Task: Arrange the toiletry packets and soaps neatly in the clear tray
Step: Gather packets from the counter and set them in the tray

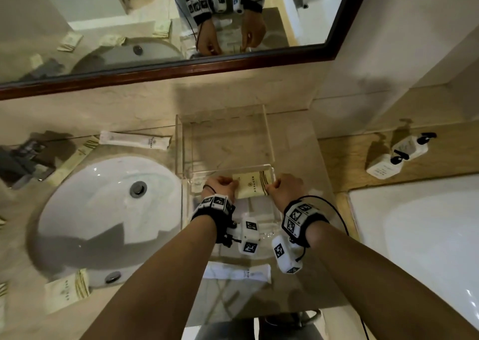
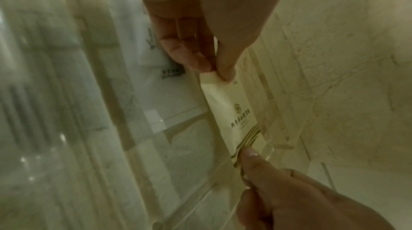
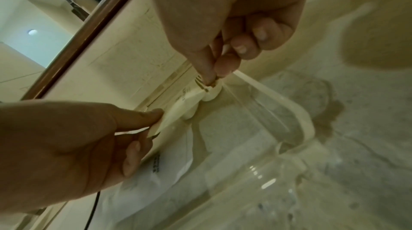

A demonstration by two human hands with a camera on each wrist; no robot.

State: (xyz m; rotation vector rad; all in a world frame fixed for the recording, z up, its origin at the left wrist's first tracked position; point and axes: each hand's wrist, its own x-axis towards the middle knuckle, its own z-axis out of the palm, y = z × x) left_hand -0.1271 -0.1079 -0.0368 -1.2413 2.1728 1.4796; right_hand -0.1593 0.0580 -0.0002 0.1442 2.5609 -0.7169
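Note:
A cream toiletry packet point(image 1: 252, 185) with brown stripes is stretched flat between my two hands, low over the far end of the clear tray point(image 1: 228, 170). My left hand point(image 1: 234, 184) pinches its plain end between thumb and fingers point(image 2: 225, 68). My right hand point(image 1: 269, 187) pinches the striped end. The left wrist view has the packet point(image 2: 231, 110) running along the tray's far wall to my right hand point(image 2: 245, 158). In the right wrist view my right hand point(image 3: 211, 78) pinches it while my left hand point(image 3: 153, 122) holds the other end. A white packet point(image 2: 156, 82) lies flat inside the tray.
A white sink point(image 1: 103, 210) lies to the left, with cream packets point(image 1: 66, 290) and a long white packet point(image 1: 134, 140) around it. Another white packet point(image 1: 237, 272) lies near the counter's front edge. Two pump bottles point(image 1: 399, 155) stand right, above a bathtub point(image 1: 427, 236). Taller clear acrylic walls point(image 1: 269, 137) rise behind the tray.

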